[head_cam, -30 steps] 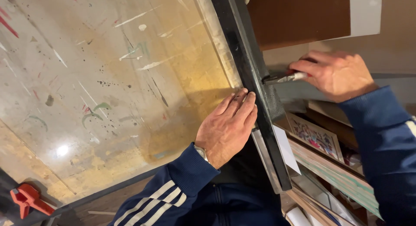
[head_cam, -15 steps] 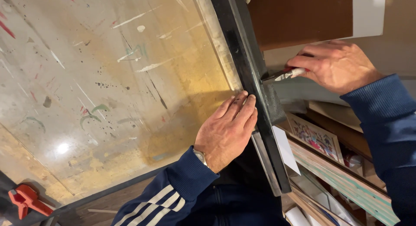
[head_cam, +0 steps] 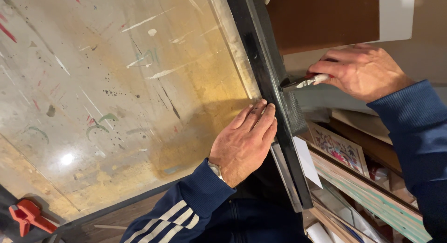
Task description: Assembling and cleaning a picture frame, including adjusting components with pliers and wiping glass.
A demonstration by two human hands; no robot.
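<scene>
A large sheet of glass in a black frame (head_cam: 260, 66) lies over a paint-stained board (head_cam: 116, 98). My left hand (head_cam: 244, 143) rests flat on the glass, its fingertips against the frame's right-hand bar. My right hand (head_cam: 361, 70) is beyond that bar and grips a small tool with a pale handle (head_cam: 307, 81). The tool's dark tip touches the outer side of the frame, just above my left fingertips. Both arms wear dark blue sleeves, the left one with white stripes.
A red clamp (head_cam: 28, 216) lies at the bottom left corner. Right of the frame, framed pictures and boards (head_cam: 340, 147) are stacked on edge. A brown board (head_cam: 321, 17) and a white sheet (head_cam: 396, 14) stand behind my right hand.
My right hand with the tool has shifted slightly upward along the frame bar. My left hand has stayed flat in the same spot.
</scene>
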